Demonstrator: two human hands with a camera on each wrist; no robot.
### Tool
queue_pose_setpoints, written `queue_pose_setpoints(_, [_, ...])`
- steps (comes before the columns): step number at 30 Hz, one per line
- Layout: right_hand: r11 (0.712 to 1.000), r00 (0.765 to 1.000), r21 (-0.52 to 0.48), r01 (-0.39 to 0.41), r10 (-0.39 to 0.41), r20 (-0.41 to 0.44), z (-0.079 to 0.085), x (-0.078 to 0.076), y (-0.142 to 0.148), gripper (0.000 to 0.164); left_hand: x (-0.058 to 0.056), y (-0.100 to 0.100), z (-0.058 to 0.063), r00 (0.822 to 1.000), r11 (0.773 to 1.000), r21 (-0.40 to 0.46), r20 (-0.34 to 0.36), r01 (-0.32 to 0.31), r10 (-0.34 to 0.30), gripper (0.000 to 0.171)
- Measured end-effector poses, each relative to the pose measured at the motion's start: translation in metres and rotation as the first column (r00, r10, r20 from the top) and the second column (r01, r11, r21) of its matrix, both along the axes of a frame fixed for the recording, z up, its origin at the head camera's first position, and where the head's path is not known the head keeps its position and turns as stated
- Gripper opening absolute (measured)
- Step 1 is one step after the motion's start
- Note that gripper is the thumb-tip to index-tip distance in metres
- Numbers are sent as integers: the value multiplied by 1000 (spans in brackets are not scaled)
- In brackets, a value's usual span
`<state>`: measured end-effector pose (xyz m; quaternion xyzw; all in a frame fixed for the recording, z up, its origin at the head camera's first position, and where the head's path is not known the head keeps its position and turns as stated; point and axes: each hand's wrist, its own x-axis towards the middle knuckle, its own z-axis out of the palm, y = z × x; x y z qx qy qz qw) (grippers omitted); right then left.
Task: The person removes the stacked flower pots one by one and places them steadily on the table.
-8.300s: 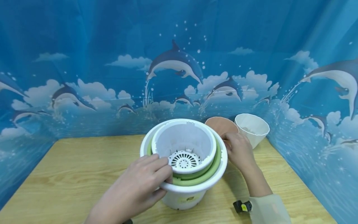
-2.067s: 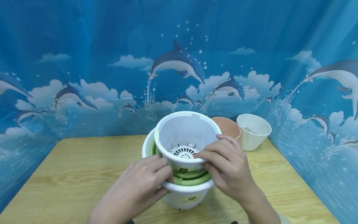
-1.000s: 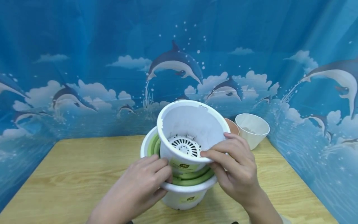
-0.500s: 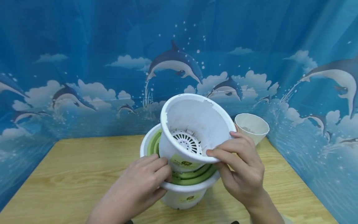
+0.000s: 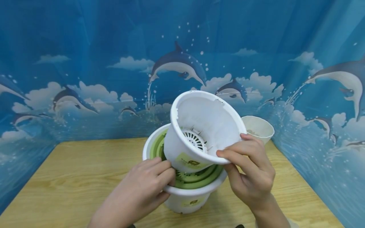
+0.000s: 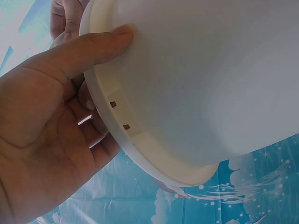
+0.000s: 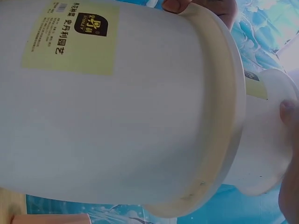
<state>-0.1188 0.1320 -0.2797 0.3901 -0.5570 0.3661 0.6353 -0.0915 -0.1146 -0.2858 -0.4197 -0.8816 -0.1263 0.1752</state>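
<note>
In the head view my right hand pinches the front right rim of a white plastic flowerpot. This pot has a slotted bottom and is tilted, raised partly out of a nested stack. Below it, concentric green pot rims sit inside a larger white flowerpot standing on the table. My left hand grips that larger pot's front left rim; in the left wrist view its thumb lies on the outer wall. The right wrist view shows the lifted pot's yellow label up close.
A cream faceted pot stands at the back right of the wooden table. A terracotta-coloured pot shows at the lower left of the right wrist view, hidden in the head view. A blue dolphin-print curtain encloses the table.
My right hand has moved from the terracotta pot to the inner white pot's rim, then tilted and raised that pot up and right, covering the terracotta pot. My left hand stays put.
</note>
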Motion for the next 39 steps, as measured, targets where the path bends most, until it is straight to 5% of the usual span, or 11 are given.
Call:
queue_pose_setpoints(19, [994,999,-106,0,-3,-32,4,3,4,27,1,0,-1,1000,999,31,-23,11,-11,33])
queue_pose_setpoints(39, [951,994,-303,52,-77,-72,6,-4,11,31,1,2,-4,999,999,41,-44,19,-17,35])
